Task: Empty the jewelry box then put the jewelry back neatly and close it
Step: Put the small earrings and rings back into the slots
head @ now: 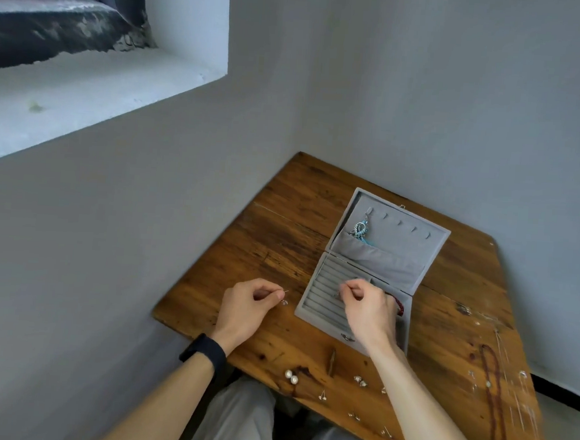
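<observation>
A grey velvet jewelry box (313, 310) lies open on the wooden table (281, 226), its lid (400, 248) leaning back. A silver and blue earring (360, 229) hangs from a hook in the lid. My right hand (366, 311) hovers over the ring rolls and pinches a small earring (336, 295) at its fingertips. A dark red bracelet (400, 305) lies in the box behind that hand. My left hand (248, 306) rests left of the box and pinches a thin stud earring (285, 291), with another small stud (284, 302) lying beside it.
Loose jewelry lies along the table's near edge: two pearl earrings (290, 377), several small studs (359, 381), a brown hair clip (332, 360). A long dark red bead necklace (495, 399) and thin silver chains (522, 408) lie at the right. Walls close in behind and left.
</observation>
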Demonstrator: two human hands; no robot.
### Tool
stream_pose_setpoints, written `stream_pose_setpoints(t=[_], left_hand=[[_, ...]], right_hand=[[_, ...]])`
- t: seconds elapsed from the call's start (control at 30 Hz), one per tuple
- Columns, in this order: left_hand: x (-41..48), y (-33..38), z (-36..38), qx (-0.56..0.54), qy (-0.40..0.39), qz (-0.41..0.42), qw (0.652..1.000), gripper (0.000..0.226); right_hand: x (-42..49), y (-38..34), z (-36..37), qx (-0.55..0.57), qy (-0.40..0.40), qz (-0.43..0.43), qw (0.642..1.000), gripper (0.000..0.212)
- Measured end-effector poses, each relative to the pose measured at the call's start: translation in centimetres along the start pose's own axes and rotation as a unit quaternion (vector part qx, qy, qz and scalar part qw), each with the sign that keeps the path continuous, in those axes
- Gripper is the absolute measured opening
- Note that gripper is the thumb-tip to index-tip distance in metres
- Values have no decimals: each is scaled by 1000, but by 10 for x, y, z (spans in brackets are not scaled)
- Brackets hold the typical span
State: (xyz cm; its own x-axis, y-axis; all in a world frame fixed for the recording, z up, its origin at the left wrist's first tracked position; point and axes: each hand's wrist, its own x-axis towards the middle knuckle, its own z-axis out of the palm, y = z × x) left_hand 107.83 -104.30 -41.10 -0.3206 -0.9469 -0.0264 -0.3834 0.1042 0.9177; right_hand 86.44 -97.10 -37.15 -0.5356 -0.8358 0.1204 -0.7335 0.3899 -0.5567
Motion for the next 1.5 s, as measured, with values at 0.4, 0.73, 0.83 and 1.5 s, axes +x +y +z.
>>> stream_pose_setpoints(t=[0.4, 0.73, 0.83, 1.5], left_hand=[[-2, -9, 6, 16, 6, 31, 999, 13], [-3, -14, 7, 20, 20, 35, 999, 12], [-3, -15, 8, 18, 23, 39, 999, 12], [-3, -7, 2, 5, 16, 21, 1000, 7]], right_hand=[[51, -20, 19, -89, -4, 27, 996, 22], [67, -29, 27, -119, -16, 54, 991, 16], [67, -29, 28, -118, -9, 48, 992, 11], [21, 6, -28, -41, 50, 22, 998, 23]])
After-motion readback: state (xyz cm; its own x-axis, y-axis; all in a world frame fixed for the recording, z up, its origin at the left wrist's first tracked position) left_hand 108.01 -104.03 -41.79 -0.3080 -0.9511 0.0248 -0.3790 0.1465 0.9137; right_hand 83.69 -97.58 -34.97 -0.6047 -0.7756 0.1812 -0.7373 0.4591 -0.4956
